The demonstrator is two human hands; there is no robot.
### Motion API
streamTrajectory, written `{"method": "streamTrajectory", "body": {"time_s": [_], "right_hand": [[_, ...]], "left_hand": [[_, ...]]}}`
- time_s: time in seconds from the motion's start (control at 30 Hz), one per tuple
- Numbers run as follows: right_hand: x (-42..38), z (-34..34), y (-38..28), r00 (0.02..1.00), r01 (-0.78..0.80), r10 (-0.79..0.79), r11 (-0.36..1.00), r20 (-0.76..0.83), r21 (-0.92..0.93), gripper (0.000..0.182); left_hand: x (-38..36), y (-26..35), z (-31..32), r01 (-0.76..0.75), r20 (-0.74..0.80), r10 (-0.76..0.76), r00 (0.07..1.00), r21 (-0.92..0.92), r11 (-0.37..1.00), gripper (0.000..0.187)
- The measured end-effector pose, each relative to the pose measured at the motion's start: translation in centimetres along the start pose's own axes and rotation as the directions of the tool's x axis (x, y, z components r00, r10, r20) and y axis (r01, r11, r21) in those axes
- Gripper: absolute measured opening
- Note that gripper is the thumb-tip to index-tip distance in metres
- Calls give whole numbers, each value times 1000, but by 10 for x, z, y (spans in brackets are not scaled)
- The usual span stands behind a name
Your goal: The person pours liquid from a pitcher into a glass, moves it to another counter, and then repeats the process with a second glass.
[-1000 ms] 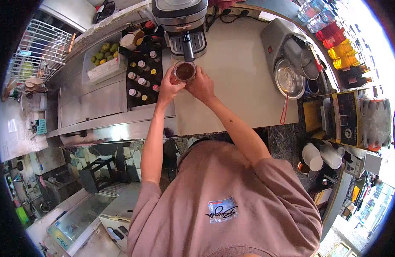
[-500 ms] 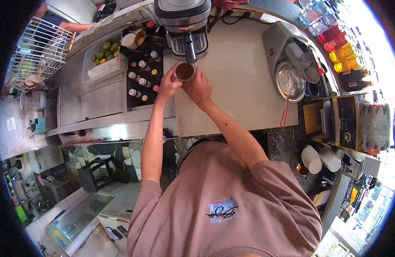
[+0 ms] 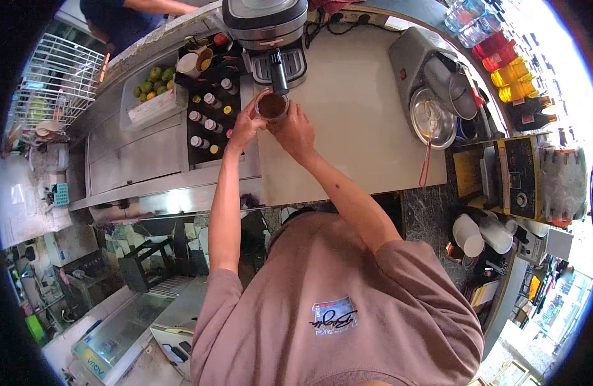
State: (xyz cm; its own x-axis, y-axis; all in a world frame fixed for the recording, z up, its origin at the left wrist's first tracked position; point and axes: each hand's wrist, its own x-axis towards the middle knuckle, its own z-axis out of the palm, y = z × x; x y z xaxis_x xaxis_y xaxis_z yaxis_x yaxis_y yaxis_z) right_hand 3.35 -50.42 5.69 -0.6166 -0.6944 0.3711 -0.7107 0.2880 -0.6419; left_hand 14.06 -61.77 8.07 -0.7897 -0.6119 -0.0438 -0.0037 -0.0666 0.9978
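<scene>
A round clear container of brown powder (image 3: pixel 272 106) is held up between both hands, just below the black handle (image 3: pixel 279 74) of the coffee machine (image 3: pixel 267 26). On its left side my left hand (image 3: pixel 243 128) is closed, with the thumb near the rim. The fingers of my right hand (image 3: pixel 294 132) wrap its right side. Whether the container touches the machine's handle cannot be made out.
Left of the hands stand bottles in a black rack (image 3: pixel 200 157) and a plastic bin of green fruit (image 3: pixel 126 119). At right on the counter (image 3: pixel 354 128) are a grey appliance (image 3: pixel 405 58) and a metal bowl (image 3: pixel 431 122). Another person (image 3: pixel 119 26) is at upper left.
The other person at upper left has come further into view. The view has shifted slightly; both hands still hold the container below the machine's handle.
</scene>
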Motion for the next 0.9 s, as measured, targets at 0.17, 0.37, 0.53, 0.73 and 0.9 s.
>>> {"method": "streamTrajectory", "body": {"time_s": [0.17, 0.37, 0.53, 0.73, 0.9], "right_hand": [[1, -2, 0, 1000, 19, -19, 1000, 16, 4, 62], [0, 0, 0, 998, -30, 30, 1000, 50, -7, 63], [0, -3, 1, 997, -32, 33, 999, 69, -3, 62], [3, -1, 10, 989, -74, 68, 997, 132, 36, 68], [2, -6, 8, 987, -75, 70, 997, 146, 33, 70]], "left_hand": [[-6, -14, 10, 36, -151, -11, 988, 163, 986, 64], [-29, -63, 36, -55, -454, 118, 883, 150, 987, 37], [-40, -69, 49, -95, -548, 119, 828, 72, 993, 30], [-41, -71, 47, 27, -560, 84, 824, 187, 982, 22], [-43, -67, 51, 4, -554, 71, 830, 133, 991, 26]]}}
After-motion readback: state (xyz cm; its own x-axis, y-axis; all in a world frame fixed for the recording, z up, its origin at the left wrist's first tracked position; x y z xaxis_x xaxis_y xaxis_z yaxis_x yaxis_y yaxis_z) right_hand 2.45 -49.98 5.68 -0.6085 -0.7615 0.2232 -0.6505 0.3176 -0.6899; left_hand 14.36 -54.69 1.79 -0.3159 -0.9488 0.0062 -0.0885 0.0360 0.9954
